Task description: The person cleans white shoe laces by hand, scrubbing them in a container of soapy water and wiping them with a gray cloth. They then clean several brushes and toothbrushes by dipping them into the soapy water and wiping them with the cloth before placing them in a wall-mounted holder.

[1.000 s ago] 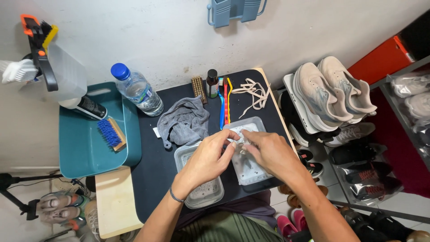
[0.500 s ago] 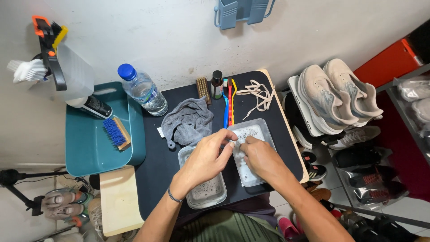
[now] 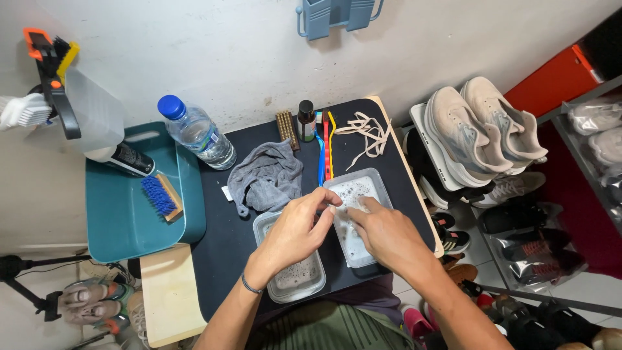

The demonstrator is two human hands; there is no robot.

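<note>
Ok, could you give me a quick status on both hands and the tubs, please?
Left hand and right hand pinching something small and pale over the right soapy tub. Left tub beneath the left wrist. Grey cloth just beyond.

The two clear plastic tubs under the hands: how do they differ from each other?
The right tub lies further up the black table, nearer the toothbrushes; the left tub sits closer to the person. The right hand dips into the right tub, whose water shows white foam bubbles; the left hand hovers over the left tub, whose water looks duller and greyish. Both are clear, rectangular, round-cornered and hold soapy water.
</note>
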